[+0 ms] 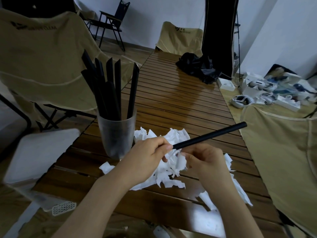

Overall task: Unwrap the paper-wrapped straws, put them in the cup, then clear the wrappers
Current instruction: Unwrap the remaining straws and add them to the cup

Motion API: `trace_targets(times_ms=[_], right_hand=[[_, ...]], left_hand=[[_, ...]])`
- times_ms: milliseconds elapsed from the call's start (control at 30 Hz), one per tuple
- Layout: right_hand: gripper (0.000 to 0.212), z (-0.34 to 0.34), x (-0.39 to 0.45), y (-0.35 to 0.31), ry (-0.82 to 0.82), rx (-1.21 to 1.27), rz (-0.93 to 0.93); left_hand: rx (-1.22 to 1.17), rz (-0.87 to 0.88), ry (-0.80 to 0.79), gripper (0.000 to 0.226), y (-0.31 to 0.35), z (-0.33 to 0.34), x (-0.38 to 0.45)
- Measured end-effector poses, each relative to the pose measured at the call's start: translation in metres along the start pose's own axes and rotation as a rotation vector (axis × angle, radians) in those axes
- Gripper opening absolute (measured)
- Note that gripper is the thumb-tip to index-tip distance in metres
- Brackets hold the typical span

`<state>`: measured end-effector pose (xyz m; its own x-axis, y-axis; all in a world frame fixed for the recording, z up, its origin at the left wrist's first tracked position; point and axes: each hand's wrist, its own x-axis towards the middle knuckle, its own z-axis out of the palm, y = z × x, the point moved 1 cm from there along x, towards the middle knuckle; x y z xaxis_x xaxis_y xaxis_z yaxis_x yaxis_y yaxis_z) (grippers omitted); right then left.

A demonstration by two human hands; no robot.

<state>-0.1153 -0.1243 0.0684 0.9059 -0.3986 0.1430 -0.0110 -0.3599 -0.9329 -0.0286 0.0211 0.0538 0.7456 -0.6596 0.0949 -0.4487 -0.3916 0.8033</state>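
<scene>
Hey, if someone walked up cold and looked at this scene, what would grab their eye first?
Probably the black straw held by the left hand, angled up to the right over a heap of torn white wrappers mid-table. Next, the translucent cup left of the hands, bristling with upright black straws.

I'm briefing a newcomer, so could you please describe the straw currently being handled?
On the slatted wooden table, find the white torn wrappers beside the cup. Above them the left hand pinches one black straw, lying nearly level, unlike those upright in the cup.
</scene>
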Motion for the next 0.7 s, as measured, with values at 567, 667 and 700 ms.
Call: trace_targets(times_ms=[567,667,700], right_hand=[[0.031,-0.013,0.005,0.028,0.235,-0.555,0.133],[0.030,-0.004,0.005,0.024,0.200,-0.599,0.076],[0.026,-0.001,0.004,0.020,0.211,-0.593,0.037]], left_hand=[[0.284,-0.053,0.101,0.016,-0.006,-0.008,-0.003],[0.304,-0.077,0.109,0.018,-0.007,-0.005,-0.001],[0.280,-0.094,0.105,0.020,-0.008,-0.003,-0.001]])
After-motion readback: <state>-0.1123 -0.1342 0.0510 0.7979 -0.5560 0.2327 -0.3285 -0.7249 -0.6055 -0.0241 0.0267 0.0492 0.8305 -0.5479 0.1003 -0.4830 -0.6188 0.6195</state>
